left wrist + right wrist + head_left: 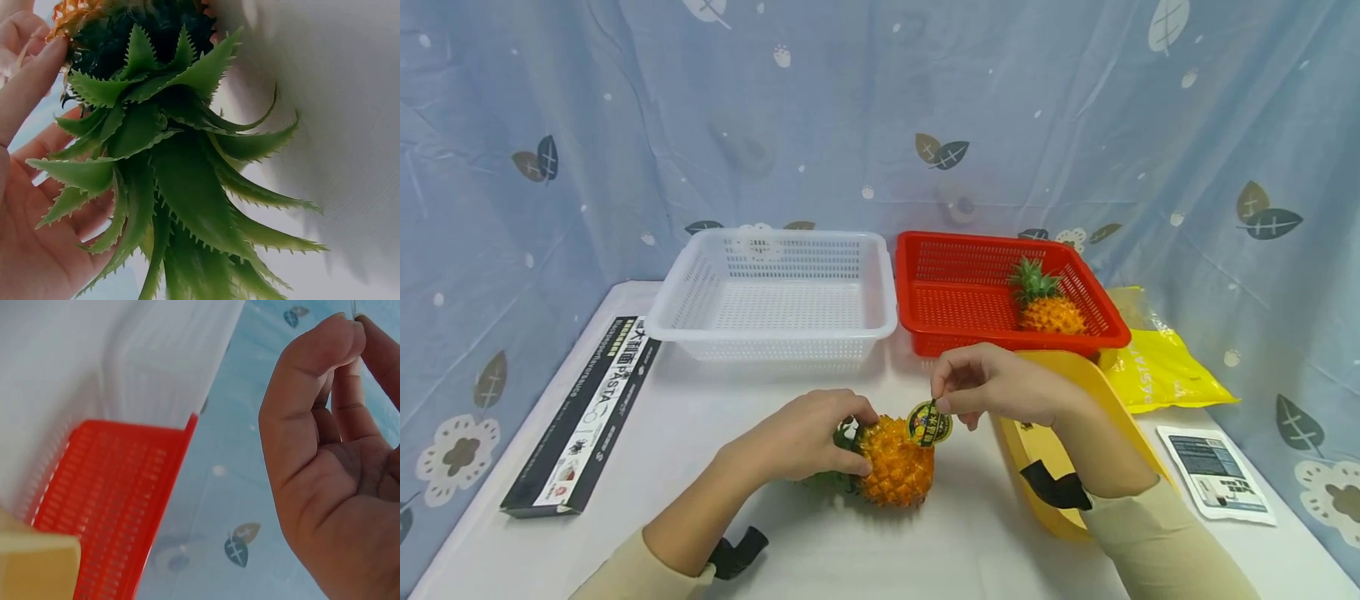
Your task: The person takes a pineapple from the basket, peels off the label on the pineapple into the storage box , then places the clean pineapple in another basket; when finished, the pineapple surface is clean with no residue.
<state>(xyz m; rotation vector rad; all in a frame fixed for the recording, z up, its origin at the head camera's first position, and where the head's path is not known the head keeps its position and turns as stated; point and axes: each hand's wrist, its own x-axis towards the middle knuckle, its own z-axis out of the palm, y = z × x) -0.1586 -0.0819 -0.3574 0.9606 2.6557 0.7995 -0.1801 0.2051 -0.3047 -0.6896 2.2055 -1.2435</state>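
Note:
A small orange pineapple (898, 477) lies on its side on the white table, its green leafy crown (187, 181) pointing left toward the left forearm. My left hand (812, 433) grips it where fruit and crown meet, thumb on the near side and fingers over the far side. A round black-and-yellow tag (929, 425) overlaps the fruit's upper right side. Its upper edge is at the fingertips of my right hand (992, 385), which pinches the tag. Between that thumb and forefinger, a thin clear strand (354, 307) shows in the right wrist view.
Behind stand a white basket (771, 335) and a red basket (1000, 340) holding another pineapple (1051, 312). A yellow bin (1108, 400) sits under the right forearm. Farther right are a yellow packet (1172, 367) and a white pouch (1217, 475); a black pasta box (583, 417) lies left.

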